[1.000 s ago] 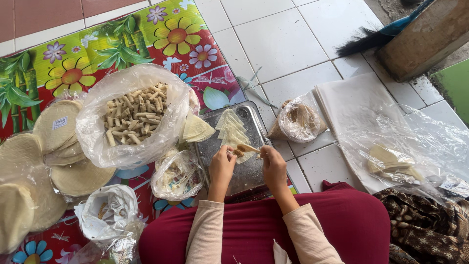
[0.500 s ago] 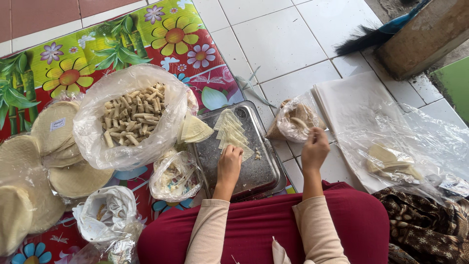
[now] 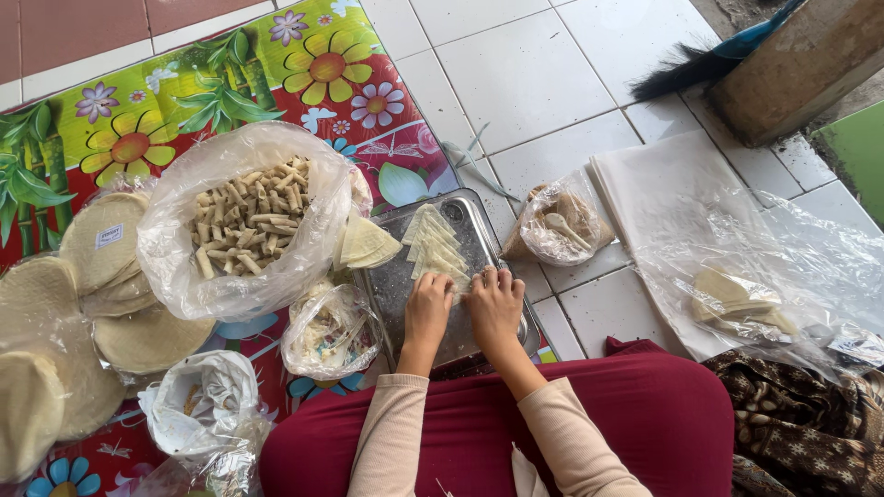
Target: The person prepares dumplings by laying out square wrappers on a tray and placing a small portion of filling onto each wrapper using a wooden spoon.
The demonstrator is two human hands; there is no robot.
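My left hand (image 3: 429, 305) and my right hand (image 3: 494, 303) rest side by side on a metal tray (image 3: 398, 285), fingertips pressing on a pale wrapper at the near end of a row of triangular wrappers (image 3: 433, 244). Whatever lies under the fingers is hidden. To the tray's left a clear bag of finished pale rolls (image 3: 247, 216) lies open. Cut wrapper pieces (image 3: 365, 243) are stacked between bag and tray. A small bag with filling and a spoon (image 3: 560, 225) sits to the tray's right.
Round wrapper stacks (image 3: 101, 241) lie at the left on a flowered mat (image 3: 304, 64). Small plastic bags (image 3: 328, 331) sit by my knee. At right lie white paper (image 3: 663, 184), a clear bag of wrappers (image 3: 741, 299), patterned cloth (image 3: 801, 414) and a broom (image 3: 700, 60).
My right hand came back from the filling bag at the right and joined my left hand on the tray. Both hands now press on the wrapper.
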